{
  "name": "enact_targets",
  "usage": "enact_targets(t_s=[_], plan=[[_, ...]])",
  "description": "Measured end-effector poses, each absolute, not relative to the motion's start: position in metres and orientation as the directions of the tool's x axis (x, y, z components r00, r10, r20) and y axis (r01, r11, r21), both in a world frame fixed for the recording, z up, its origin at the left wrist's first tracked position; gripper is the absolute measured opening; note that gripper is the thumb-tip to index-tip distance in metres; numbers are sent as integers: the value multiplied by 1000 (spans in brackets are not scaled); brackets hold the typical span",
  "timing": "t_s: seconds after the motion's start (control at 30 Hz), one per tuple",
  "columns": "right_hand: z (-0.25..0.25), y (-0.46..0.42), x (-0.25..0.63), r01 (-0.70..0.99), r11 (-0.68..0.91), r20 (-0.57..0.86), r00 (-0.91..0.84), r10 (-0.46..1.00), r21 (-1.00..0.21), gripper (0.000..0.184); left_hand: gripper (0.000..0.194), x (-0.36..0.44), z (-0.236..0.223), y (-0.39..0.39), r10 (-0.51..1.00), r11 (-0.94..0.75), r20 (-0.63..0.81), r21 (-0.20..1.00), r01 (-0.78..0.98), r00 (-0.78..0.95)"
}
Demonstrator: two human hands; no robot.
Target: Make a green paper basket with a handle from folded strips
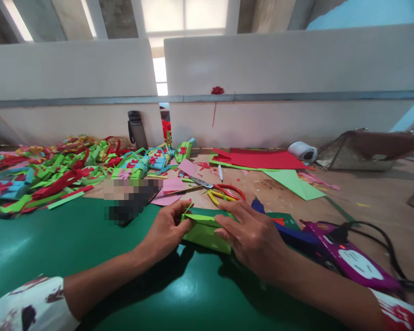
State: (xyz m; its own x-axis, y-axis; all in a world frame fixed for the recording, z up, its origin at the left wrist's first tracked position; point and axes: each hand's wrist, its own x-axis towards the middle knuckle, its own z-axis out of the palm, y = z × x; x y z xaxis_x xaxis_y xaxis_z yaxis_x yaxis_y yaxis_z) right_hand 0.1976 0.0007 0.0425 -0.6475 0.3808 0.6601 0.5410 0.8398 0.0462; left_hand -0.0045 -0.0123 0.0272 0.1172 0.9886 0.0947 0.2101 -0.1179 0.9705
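A small light-green paper box or bag [207,236] is between my two hands, above the green work surface [124,276]. My left hand [170,227] pinches its left end, thumb in front, near a thin green strip that sticks up. At the right end, my right hand [250,230] grips its top edge with bent fingers. Just beyond lie scissors [229,191] with red and yellow handles, on pink paper pieces [172,186]. Close to my right wrist is a dark blue tool [296,235], partly hidden by the hand.
Colourful paper bags and strips [72,170] are heaped at the left. A dark bottle [137,128] stands behind. Red sheets [265,158], a white marker [220,172] and a handbag [369,149] lie at the back. A purple power strip [355,259] with black cables sits at right.
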Motion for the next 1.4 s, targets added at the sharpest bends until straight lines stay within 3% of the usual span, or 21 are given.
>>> enact_targets(t_s=[0.13,0.23,0.37,0.5,0.67,0.8,0.97,1.17,1.3,1.4], plan=[[54,-2,188,579,791,518,-624,586,-198,27,28,-4,23,-15,989,-143,127,957,251,78],[62,-3,181,660,706,412,-585,698,-258,19,30,-4,21,-17,981,-192,178,938,290,73],[69,-3,174,760,618,261,-566,782,-201,10,34,-4,22,-19,967,-253,245,893,373,69],[73,-2,171,785,616,176,-599,781,-64,2,37,-5,24,-23,943,-327,323,844,426,83],[76,-2,170,691,710,155,-723,673,136,25,39,-4,24,-27,911,-406,392,788,463,131],[80,-3,171,671,730,65,-740,669,132,28,38,-6,24,-26,879,-462,455,739,491,143],[89,-3,173,705,709,4,-709,705,25,33,37,-12,28,-23,833,-531,531,686,498,157],[90,-1,172,667,696,34,-715,698,-268,36,34,-18,32,-20,775,-592,609,610,526,167],[86,1,173,683,646,195,-621,759,-340,31,32,-21,40,-21,775,-569,620,596,567,126],[83,7,176,605,630,360,-518,776,-487,33,31,-21,50,-24,757,-548,653,623,558,15]])
